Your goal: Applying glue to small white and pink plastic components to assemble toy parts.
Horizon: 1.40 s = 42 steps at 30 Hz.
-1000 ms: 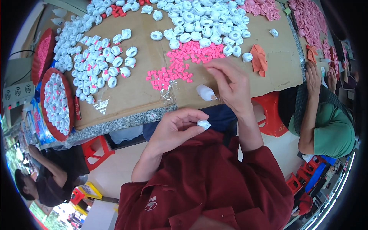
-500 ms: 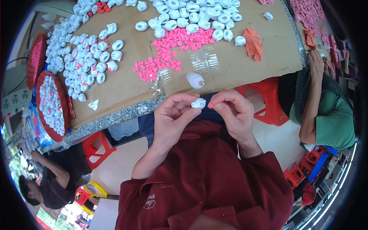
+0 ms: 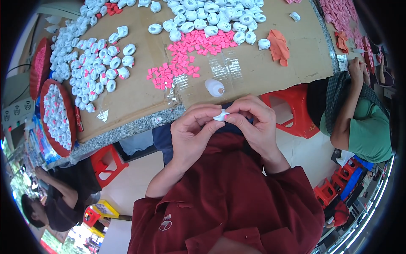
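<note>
My left hand (image 3: pixel 192 130) pinches a small white hollow piece (image 3: pixel 220 115) between thumb and fingertips, just off the near edge of the table. With thumb and forefinger closed, my right hand (image 3: pixel 256 123) presses a tiny pink piece (image 3: pixel 227 114) against the white piece's right side; most of the pink is hidden by the fingertips. Beyond my hands, a small squeeze bottle (image 3: pixel 215 87) with a fine tip lies on the cardboard. Many loose pink pieces (image 3: pixel 203 43) are scattered past it, and a heap of white hollow pieces (image 3: pixel 213 17) borders them.
At left, white pieces with pink parts (image 3: pixel 101 63) cover the cardboard (image 3: pixel 139 97). A red tray (image 3: pixel 72 127) of such pieces stands by the edge, a red marker (image 3: pixel 79 119) beside it. An orange cloth (image 3: pixel 279 47) lies at right. Co-workers sit on both sides.
My right hand has moved left, bringing the pink piece from a small gap away into contact with the white piece. The white piece has shifted slightly and turned in my left fingers.
</note>
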Each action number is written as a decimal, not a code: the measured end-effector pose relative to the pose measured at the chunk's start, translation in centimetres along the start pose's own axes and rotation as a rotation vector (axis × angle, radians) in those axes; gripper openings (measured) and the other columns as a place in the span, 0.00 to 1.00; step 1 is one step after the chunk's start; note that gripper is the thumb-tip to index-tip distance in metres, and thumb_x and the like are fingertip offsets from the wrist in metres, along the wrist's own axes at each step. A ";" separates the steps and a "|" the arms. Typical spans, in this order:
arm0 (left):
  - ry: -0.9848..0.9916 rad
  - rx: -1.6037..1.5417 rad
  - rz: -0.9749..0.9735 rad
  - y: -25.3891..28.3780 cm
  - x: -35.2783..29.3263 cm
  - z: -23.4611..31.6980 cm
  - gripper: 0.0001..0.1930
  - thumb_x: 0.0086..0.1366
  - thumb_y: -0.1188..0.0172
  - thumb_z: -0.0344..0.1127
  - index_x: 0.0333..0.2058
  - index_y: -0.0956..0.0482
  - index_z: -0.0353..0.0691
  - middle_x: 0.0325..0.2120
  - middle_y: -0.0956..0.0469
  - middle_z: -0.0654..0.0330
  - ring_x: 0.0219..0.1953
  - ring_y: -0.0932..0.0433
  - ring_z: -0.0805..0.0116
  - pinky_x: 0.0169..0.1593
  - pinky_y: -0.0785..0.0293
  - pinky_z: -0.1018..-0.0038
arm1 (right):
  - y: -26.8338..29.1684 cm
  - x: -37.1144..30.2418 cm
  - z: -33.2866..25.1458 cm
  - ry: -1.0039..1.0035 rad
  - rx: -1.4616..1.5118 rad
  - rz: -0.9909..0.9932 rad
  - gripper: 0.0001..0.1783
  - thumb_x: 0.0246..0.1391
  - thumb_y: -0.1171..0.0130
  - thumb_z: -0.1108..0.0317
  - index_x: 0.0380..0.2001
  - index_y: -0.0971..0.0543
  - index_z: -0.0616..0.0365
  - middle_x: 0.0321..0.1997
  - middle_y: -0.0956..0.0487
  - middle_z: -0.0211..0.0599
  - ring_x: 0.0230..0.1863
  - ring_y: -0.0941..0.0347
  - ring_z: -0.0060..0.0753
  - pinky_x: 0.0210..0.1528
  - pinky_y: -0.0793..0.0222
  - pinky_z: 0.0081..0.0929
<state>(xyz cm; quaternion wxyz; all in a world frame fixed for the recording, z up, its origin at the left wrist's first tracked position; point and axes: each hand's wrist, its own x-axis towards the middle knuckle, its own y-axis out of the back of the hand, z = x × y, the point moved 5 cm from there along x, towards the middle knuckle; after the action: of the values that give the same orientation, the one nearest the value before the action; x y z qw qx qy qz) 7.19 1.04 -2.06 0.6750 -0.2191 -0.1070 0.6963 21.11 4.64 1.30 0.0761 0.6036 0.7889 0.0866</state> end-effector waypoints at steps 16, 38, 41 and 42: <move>-0.337 0.752 0.518 7.6 1.6 7.3 0.10 0.49 0.40 0.22 0.33 0.23 0.36 0.34 0.24 0.56 0.39 0.26 0.64 0.40 0.29 0.75 | -0.5 1.6 1.2 0.078 -0.053 0.172 0.15 0.32 0.33 0.77 0.30 0.24 0.61 0.29 0.27 0.29 0.25 0.39 0.14 0.25 0.46 0.13; -0.098 0.099 0.104 5.1 2.9 4.4 0.14 0.51 0.45 0.15 0.38 0.30 0.31 0.40 0.30 0.56 0.41 0.26 0.71 0.44 0.29 0.78 | 0.3 1.3 -0.2 0.146 0.153 0.032 0.22 0.46 0.40 0.67 0.42 0.33 0.67 0.34 0.27 0.39 0.32 0.30 0.23 0.36 0.35 0.19; -0.098 0.114 0.111 5.5 2.3 3.7 0.18 0.51 0.45 0.15 0.42 0.32 0.31 0.40 0.29 0.55 0.41 0.27 0.70 0.44 0.28 0.77 | 0.3 1.2 -0.5 0.125 0.148 0.030 0.22 0.42 0.37 0.64 0.38 0.28 0.68 0.30 0.26 0.37 0.30 0.30 0.23 0.33 0.36 0.17; -0.103 0.048 0.129 5.4 2.2 3.6 0.19 0.51 0.45 0.14 0.43 0.33 0.30 0.39 0.29 0.55 0.41 0.27 0.69 0.44 0.28 0.77 | 0.4 1.2 -0.5 0.100 0.159 0.046 0.22 0.41 0.36 0.63 0.36 0.26 0.69 0.28 0.26 0.37 0.30 0.30 0.23 0.32 0.37 0.16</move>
<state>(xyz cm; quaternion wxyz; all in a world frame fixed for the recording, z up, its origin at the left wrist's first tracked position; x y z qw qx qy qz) 0.80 3.41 -1.62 0.6273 -0.1732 -0.1103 0.7512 21.02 5.91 1.83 -0.0135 0.6207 0.7820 0.0552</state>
